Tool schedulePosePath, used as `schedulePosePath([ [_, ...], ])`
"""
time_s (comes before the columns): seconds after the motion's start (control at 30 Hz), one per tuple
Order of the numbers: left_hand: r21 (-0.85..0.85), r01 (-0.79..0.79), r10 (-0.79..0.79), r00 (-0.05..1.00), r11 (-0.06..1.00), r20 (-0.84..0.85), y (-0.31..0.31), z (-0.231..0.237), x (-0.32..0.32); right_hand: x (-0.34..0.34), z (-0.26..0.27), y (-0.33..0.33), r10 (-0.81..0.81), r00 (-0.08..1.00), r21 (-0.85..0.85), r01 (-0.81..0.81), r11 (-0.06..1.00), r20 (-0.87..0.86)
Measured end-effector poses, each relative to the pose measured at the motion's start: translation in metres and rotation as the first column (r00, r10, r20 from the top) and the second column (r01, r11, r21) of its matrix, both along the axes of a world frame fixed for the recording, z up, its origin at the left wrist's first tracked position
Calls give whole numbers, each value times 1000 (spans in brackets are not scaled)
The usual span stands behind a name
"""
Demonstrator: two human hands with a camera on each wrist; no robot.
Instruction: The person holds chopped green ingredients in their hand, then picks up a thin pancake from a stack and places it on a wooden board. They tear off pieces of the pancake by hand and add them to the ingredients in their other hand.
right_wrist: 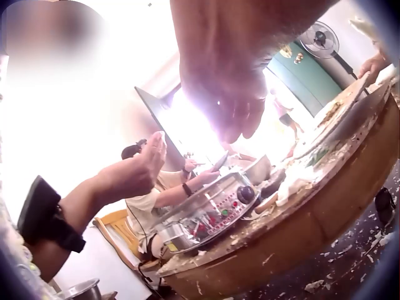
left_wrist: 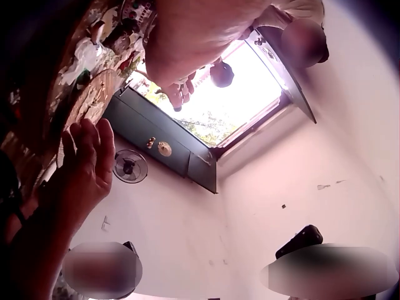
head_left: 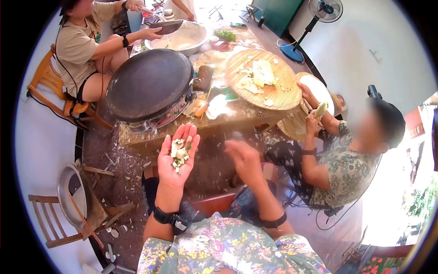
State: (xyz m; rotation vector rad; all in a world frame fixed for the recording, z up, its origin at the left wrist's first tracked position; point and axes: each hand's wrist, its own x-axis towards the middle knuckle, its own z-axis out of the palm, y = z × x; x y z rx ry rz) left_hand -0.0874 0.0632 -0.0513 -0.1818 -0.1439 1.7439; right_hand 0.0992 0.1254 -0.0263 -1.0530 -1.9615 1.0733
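Observation:
My left hand [head_left: 178, 155] is held palm up in front of the table, its fingers extended. Loose pale food pieces flecked with green [head_left: 180, 154] lie on the palm and lower fingers. To its right, my right hand [head_left: 247, 160] hovers with the back of the hand up, blurred by motion. Its fingers hang loosely bent in the right wrist view, and nothing shows in them. The same right hand [left_wrist: 87, 162] appears at the left of the left wrist view. From the right wrist, the raised left hand [right_wrist: 147, 165] is seen side-on.
A large round griddle [head_left: 150, 84] and a woven tray [head_left: 237, 86] with flatbread [head_left: 263, 73] occupy the table. One person [head_left: 82, 50] sits at the far left beside a basin [head_left: 200, 39]; another person [head_left: 349, 169] sits at right. A chair [head_left: 48, 223] and metal bowl [head_left: 68, 187] stand at left.

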Motion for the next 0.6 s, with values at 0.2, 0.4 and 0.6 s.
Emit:
schedulePosePath([
  [0.2, 34, 38, -39, 999, 999, 31, -21, 2, 29, 17, 17, -54, -12, 1000, 228, 7, 974, 22],
  [0.4, 89, 43, -53, 992, 995, 113, -49, 18, 54, 11, 45, -95, -22, 995, 239, 45, 970, -101],
  [0.6, 81, -1, -7, 994, 997, 105, -68, 16, 56, 2, 56, -105, -38, 995, 445, -10, 896, 97],
])
